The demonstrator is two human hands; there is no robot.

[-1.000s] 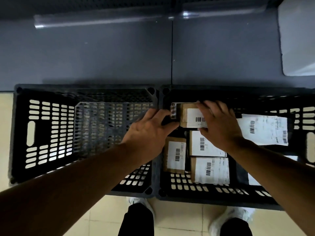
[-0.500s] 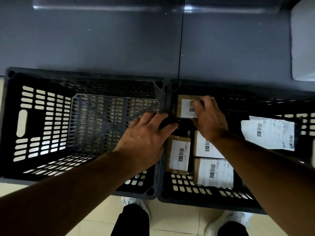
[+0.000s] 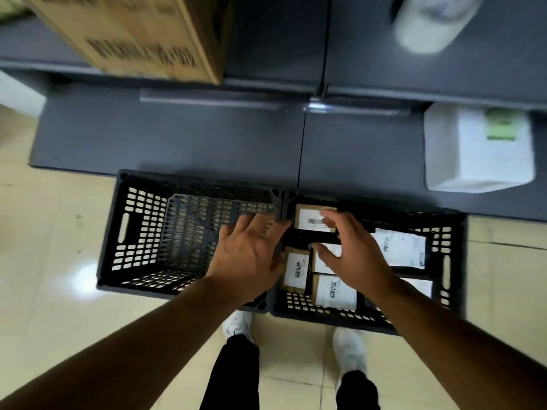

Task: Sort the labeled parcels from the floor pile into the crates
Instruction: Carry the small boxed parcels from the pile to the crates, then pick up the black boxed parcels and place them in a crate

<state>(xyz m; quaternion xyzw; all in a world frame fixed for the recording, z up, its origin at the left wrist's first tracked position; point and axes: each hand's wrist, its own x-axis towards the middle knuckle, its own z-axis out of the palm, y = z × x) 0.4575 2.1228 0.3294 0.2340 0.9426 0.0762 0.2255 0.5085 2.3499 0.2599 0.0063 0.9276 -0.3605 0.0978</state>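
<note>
Two black slotted crates stand side by side on the floor. The left crate (image 3: 130,232) holds nothing I can see. The right crate (image 3: 450,261) holds several brown labeled parcels. A small parcel (image 3: 309,218) lies at its far left corner, two more (image 3: 296,269) (image 3: 334,291) sit nearer me, and a white flat parcel (image 3: 399,247) lies to the right. My left hand (image 3: 251,253) hovers open over the wall between the crates. My right hand (image 3: 352,250) is open above the parcels, fingers spread, holding nothing.
A dark grey shelf base (image 3: 207,137) runs behind the crates. A white foam box (image 3: 479,149) stands on it at the right. A large cardboard box (image 3: 133,34) sits up left. My white shoes (image 3: 349,347) stand on beige tile floor (image 3: 59,306) close to the crates.
My right hand has let go of the small parcel, which now lies in the far left corner of the right crate. Both hands have lifted back, and the view has pulled away and upward.
</note>
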